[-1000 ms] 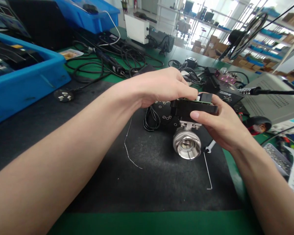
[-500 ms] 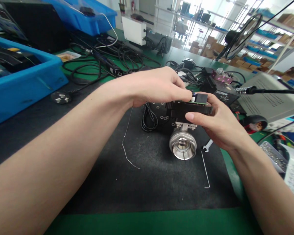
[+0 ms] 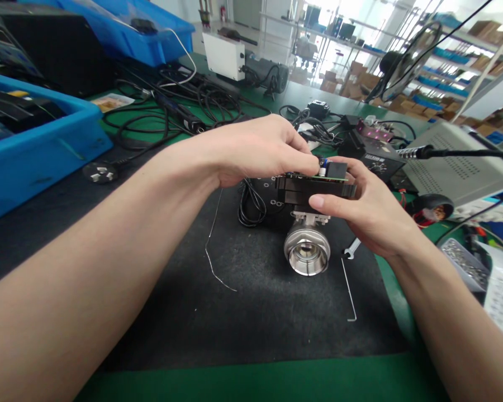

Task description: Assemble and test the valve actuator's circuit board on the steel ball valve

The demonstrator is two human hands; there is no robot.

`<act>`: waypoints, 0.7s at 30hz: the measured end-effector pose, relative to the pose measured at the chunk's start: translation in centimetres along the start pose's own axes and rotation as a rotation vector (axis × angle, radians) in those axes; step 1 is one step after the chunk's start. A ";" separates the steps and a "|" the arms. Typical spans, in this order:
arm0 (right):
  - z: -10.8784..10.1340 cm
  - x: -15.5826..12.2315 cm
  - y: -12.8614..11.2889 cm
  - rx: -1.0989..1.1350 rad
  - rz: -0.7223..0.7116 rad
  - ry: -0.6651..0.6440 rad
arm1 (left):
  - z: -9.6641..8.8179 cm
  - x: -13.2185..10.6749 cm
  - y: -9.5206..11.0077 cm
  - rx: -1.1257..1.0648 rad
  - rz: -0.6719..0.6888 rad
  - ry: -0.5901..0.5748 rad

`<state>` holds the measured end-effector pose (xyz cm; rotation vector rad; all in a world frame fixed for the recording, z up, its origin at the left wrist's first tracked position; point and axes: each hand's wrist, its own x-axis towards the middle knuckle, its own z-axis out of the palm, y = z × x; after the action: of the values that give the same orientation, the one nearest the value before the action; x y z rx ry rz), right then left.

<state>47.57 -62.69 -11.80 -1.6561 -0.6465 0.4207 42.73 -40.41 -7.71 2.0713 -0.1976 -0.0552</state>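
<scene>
Module between left hand and right hand; valve beneath

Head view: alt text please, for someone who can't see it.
Two bare hands work on a black housing mounted on a steel valve: the right hand grips the housing, the left hand pinches at the circuit board on top. It sits on a black mat, a hex key beside it.

A: How many on the table?
B: Two hands, left hand and right hand; one valve assembly; two blue bins; one hex key; one loose wire; one fan.
</scene>
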 end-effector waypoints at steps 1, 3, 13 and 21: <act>0.0 0.0 0.0 0.000 -0.001 -0.003 | 0.0 0.0 0.1 -0.008 -0.007 0.001; 0.0 0.0 0.0 -0.002 -0.005 -0.007 | 0.0 0.0 0.2 -0.019 -0.020 0.008; 0.0 0.0 0.1 -0.017 -0.006 0.000 | 0.2 -0.1 0.1 -0.008 -0.017 0.003; 0.0 0.1 0.1 -0.008 -0.010 -0.002 | 0.1 0.0 -0.1 -0.012 -0.007 0.000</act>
<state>47.63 -62.67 -11.91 -1.6591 -0.6587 0.4129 42.69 -40.43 -7.80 2.0604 -0.1896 -0.0610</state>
